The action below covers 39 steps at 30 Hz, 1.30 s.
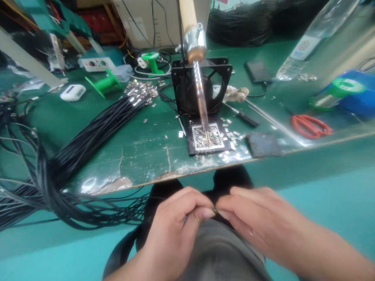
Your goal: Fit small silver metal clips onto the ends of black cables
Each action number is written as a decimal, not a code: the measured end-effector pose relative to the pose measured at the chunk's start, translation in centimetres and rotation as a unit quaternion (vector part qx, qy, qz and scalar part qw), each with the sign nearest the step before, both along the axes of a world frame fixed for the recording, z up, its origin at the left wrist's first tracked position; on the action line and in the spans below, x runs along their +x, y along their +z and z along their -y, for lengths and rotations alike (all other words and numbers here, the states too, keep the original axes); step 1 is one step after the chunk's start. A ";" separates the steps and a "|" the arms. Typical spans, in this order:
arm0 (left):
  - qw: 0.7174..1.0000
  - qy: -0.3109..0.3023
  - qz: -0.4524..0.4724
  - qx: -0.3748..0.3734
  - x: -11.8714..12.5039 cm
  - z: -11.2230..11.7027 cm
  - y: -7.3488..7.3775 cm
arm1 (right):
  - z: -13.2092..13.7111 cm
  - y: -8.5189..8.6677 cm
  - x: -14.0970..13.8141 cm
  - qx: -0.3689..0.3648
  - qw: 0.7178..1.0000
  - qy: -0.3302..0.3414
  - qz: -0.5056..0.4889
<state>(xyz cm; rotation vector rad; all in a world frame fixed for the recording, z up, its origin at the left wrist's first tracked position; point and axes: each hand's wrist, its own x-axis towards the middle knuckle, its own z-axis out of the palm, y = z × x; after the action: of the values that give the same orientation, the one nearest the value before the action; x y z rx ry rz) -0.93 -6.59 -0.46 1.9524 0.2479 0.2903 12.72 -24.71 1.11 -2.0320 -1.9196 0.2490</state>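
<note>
Over my lap, just in front of the bench edge, my left hand (175, 226) and my right hand (260, 224) meet with their fingertips pinched. A tiny greenish piece (215, 210) shows where the fingertips come together; it is too small and blurred to name. Thin black cables (123, 212) run from the left toward my left hand, and the hand hides where they end. Beyond my hands, a soldering iron (200, 91) with a wooden handle points down, its tip over a white-edged square holder (195, 138) of small metal bits.
A black fan (178, 91) stands behind the iron. Small metal pieces (233, 136) lie scattered beside a dark grey block (263, 144). Red-handled scissors or snips (310, 125) and a plastic bottle (306, 47) are on the right. A thick cable bundle (88, 130) and green spool (105, 82) occupy the left.
</note>
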 end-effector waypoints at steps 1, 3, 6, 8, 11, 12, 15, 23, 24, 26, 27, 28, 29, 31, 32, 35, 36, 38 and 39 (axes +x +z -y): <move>0.999 -0.002 0.017 0.031 0.0 0.0 -0.1 | -0.1 0.4 0.1 -0.008 1.000 0.019 0.018; 0.993 0.002 0.058 0.100 0.0 0.2 -0.2 | -0.3 1.1 0.2 -0.022 0.997 0.047 0.057; 0.978 0.018 0.117 0.169 -0.1 0.5 -0.7 | -0.6 1.7 0.4 -0.041 0.997 0.043 0.046; 0.970 0.031 0.151 0.186 -0.1 0.8 -0.9 | -0.9 1.9 0.7 -0.055 0.998 0.007 -0.013; 0.965 0.047 0.175 0.188 -0.2 1.1 -1.1 | -1.7 2.2 1.0 -0.074 0.981 -0.081 -0.162; 0.966 0.048 0.176 0.184 -0.3 1.2 -1.1 | -2.0 2.3 1.1 -0.078 0.968 -0.107 -0.214; 0.967 0.051 0.175 0.176 -0.3 1.2 -0.9 | -2.5 2.5 1.2 -0.089 0.930 -0.156 -0.321; 0.979 0.095 0.085 0.156 -0.2 0.1 0.5 | -1.1 1.8 2.4 -0.053 0.864 -0.260 -0.427; 0.982 0.100 0.075 0.139 -0.2 0.0 0.6 | -1.1 1.7 2.4 -0.051 0.855 -0.270 -0.440; 0.987 0.105 0.059 0.103 -0.1 -0.1 0.8 | -1.2 1.4 2.1 -0.048 0.838 -0.273 -0.469; 0.989 0.105 0.054 0.087 0.0 -0.1 0.8 | -1.4 1.3 1.8 -0.047 0.829 -0.271 -0.487; 0.991 0.106 0.048 0.072 0.1 -0.1 0.9 | -1.6 1.1 1.5 -0.046 0.819 -0.267 -0.506; 0.992 0.106 0.042 0.057 0.2 -0.1 0.9 | -1.9 1.0 1.1 -0.044 0.809 -0.264 -0.523; 0.994 0.105 0.029 0.029 0.3 -0.1 1.0 | -2.4 0.7 0.4 -0.037 0.795 -0.258 -0.548; 0.994 0.104 0.022 0.015 0.3 -0.1 1.0 | -2.6 0.6 0.2 -0.031 0.791 -0.257 -0.555; 0.995 0.103 0.001 -0.020 0.3 -0.1 1.2 | -3.1 0.2 -0.4 -0.015 0.781 -0.261 -0.568; 0.994 0.103 -0.006 -0.032 0.3 -0.1 1.2 | -3.1 0.1 -0.5 -0.012 0.776 -0.265 -0.572; 0.992 0.105 -0.024 -0.058 0.3 -0.2 1.2 | -3.2 0.0 -0.8 -0.005 0.770 -0.277 -0.575; 0.991 0.104 -0.037 -0.075 0.3 -0.2 1.3 | -3.1 -0.1 -0.9 -0.001 0.769 -0.281 -0.574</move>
<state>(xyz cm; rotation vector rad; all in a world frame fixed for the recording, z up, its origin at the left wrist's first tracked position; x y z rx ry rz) -0.67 -6.41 0.79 1.7916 0.5101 0.3270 11.83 -21.59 1.02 -1.6379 -0.5287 1.0253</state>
